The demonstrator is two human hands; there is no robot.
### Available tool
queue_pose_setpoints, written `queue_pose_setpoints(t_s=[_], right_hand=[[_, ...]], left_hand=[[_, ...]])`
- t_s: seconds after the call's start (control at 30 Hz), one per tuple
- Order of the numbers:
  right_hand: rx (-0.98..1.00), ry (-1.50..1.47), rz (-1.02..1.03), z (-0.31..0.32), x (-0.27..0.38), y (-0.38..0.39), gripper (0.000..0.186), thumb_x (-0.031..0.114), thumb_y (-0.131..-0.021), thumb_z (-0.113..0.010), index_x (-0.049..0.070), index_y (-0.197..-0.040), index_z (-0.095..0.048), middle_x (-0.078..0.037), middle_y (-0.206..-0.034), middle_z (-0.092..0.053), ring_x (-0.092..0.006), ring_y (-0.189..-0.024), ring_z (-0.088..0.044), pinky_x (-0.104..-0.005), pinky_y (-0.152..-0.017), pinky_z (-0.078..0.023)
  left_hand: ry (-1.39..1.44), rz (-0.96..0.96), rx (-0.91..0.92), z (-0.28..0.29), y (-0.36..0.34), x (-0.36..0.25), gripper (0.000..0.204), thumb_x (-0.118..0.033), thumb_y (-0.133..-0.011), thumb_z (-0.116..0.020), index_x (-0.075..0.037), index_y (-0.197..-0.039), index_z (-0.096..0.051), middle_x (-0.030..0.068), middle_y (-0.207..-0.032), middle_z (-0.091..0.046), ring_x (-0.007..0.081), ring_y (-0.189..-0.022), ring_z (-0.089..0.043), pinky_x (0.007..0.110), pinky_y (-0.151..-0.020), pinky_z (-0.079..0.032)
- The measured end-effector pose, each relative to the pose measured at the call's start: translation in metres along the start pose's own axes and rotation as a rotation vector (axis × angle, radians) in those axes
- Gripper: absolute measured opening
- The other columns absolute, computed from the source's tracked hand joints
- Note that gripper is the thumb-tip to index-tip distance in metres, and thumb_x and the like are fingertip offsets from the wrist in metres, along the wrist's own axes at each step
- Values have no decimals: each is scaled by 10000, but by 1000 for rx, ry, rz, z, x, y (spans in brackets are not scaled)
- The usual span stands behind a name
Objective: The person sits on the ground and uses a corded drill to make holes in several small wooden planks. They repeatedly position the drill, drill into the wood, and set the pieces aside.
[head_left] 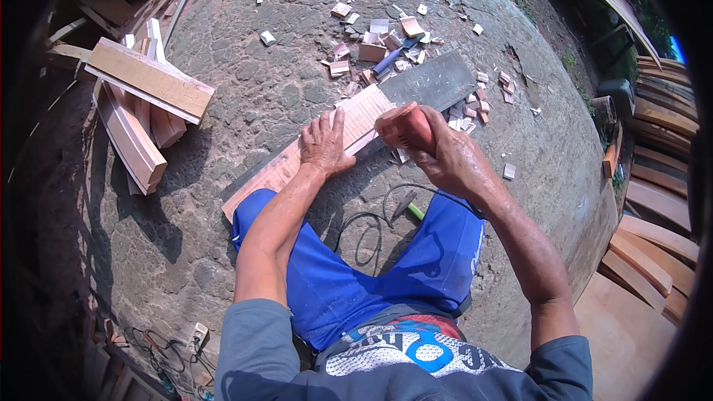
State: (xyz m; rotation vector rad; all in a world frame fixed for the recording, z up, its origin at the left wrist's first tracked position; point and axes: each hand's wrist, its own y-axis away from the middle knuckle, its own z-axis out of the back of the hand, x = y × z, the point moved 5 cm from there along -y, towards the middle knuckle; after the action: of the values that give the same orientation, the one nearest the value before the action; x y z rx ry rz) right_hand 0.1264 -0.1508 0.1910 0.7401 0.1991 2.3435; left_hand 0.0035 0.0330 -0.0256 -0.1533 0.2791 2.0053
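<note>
My left hand (324,145) lies with its fingers spread on a reddish wooden plank (278,169), pressing its top face. Many narrow crosswise lines mark the plank's surface near its far end. Wrapped in my right hand (454,160) is an orange corded power tool (407,126), held over the plank's right edge; the exact kind and its working end are hidden. The plank rests on a longer dark board (434,78), whose bare end reaches out to the far right. My blue-trousered knees flank the near side.
Small wood offcuts (371,50) litter the ground beyond the board, with a blue-handled tool (397,57) among them. Stacked timber pieces (145,78) stand at left. A black cord (364,234) and green-handled tool (415,212) lie between my legs. Curved planks (661,193) line the right.
</note>
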Motion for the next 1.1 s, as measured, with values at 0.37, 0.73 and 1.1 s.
queue_pose_setpoints(t_s=[0.37,0.73,1.1], right_hand=[[-24,-30,30,-1,-3,2,724,272,-984,-746,66,-1568,-371,-333,-1058,-753,-517,-1013,-745,-580,-871,-596],[43,-72,-86,2,0,1,722,260,-992,-761,135,-1608,-408,-261,-1281,-736,-447,-1198,-720,-525,-1008,-576],[71,-53,-106,2,-2,-2,715,258,-987,-767,139,-1599,-419,-259,-1268,-742,-451,-1184,-723,-526,-1001,-576]], left_hand=[[16,1,9,1,-2,0,1195,-405,-632,-837,-81,-1668,-338,196,-1532,-438,384,-1366,-477,538,-1141,-375],[27,0,13,5,0,-2,1173,-382,-626,-846,-86,-1649,-354,191,-1514,-434,380,-1355,-474,532,-1129,-381],[33,-7,-12,2,0,0,1185,-386,-624,-856,-94,-1651,-341,197,-1518,-429,390,-1354,-474,547,-1137,-372]])
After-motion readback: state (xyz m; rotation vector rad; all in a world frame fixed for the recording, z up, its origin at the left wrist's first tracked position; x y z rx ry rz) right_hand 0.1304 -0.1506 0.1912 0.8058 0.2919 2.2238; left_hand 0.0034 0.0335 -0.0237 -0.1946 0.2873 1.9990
